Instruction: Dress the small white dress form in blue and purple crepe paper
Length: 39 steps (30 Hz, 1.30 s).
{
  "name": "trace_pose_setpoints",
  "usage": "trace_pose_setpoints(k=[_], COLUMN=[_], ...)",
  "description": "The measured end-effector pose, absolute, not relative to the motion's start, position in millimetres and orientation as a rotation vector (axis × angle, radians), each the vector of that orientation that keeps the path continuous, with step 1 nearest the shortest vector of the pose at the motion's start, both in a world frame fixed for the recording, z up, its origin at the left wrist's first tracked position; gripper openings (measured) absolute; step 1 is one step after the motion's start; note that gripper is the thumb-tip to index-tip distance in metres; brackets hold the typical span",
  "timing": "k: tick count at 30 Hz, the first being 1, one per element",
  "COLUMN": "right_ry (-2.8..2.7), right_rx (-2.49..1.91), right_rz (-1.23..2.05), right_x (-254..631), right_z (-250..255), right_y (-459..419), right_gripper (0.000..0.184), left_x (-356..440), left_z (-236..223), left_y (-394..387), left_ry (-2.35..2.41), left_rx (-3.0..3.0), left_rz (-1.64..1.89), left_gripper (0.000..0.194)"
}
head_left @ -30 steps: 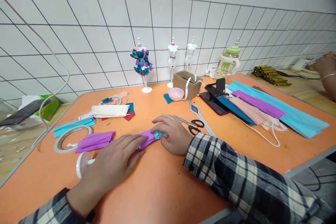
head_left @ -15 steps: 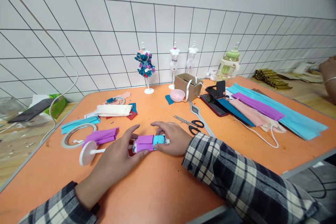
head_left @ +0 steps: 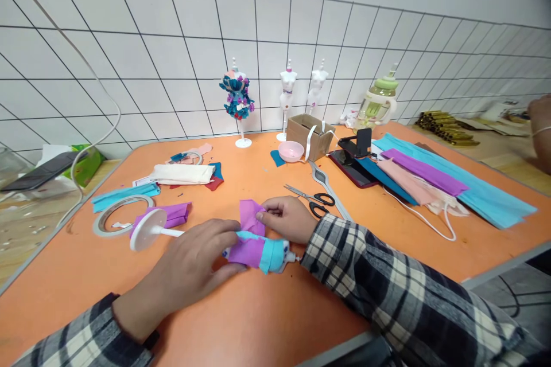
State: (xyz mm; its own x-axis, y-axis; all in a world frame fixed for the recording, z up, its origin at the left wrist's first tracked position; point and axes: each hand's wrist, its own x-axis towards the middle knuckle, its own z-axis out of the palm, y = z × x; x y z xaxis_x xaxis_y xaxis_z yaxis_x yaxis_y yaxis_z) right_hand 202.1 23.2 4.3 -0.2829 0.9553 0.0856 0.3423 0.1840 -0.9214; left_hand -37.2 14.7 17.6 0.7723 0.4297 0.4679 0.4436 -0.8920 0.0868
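A small dress form (head_left: pixel 279 253) lies on its side, wrapped in purple and light blue crepe paper, its white stand base (head_left: pixel 148 230) pointing left. My left hand (head_left: pixel 189 266) is closed around its lower end, thumb in front and fingers behind. With my right hand (head_left: pixel 289 219) I pinch a loose flap of purple crepe paper (head_left: pixel 251 217), which stands up behind the form. The flap's lower edge meets the wrapped body; whether it is glued there I cannot tell. The form's neck tip points right, near my right cuff.
Scissors (head_left: pixel 316 199) lie beyond my right hand. Tape roll (head_left: pixel 101 223) and folded purple paper (head_left: pixel 174 215) are at left. Behind stand a decorated dress form (head_left: pixel 237 97), a cardboard box (head_left: pixel 316 146) and a pink bowl (head_left: pixel 291 151). Paper strips (head_left: pixel 495 200) and a phone (head_left: pixel 353 169) lie right.
My right hand has let go of the form's upper end and lifted a purple paper flap up and away. The form has shifted slightly right and toward me, turned in my left hand.
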Motion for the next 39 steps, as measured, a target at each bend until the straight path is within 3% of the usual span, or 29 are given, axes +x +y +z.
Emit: trace_pose_setpoints(k=[7, 15, 26, 39], right_ry=[-1.736, -1.761, -1.759, -1.822], right_rx=[-1.286, -1.411, -1.477, -1.487], right_rz=[1.027, 0.995, 1.015, 0.944], right_x=[200, 203, 201, 202], right_z=[-2, 2, 1, 1], right_y=[26, 25, 25, 26], right_gripper=[0.017, 0.035, 0.033, 0.030], left_x=[-29, -33, -10, -11], left_z=[22, 14, 18, 16], left_y=[11, 12, 2, -7], left_ry=[-0.712, -0.768, -1.109, -1.131], left_rx=[-3.053, -3.047, -3.053, -3.125], left_rz=[-0.566, -0.664, -0.441, -0.608], left_gripper=[0.034, 0.049, 0.035, 0.035])
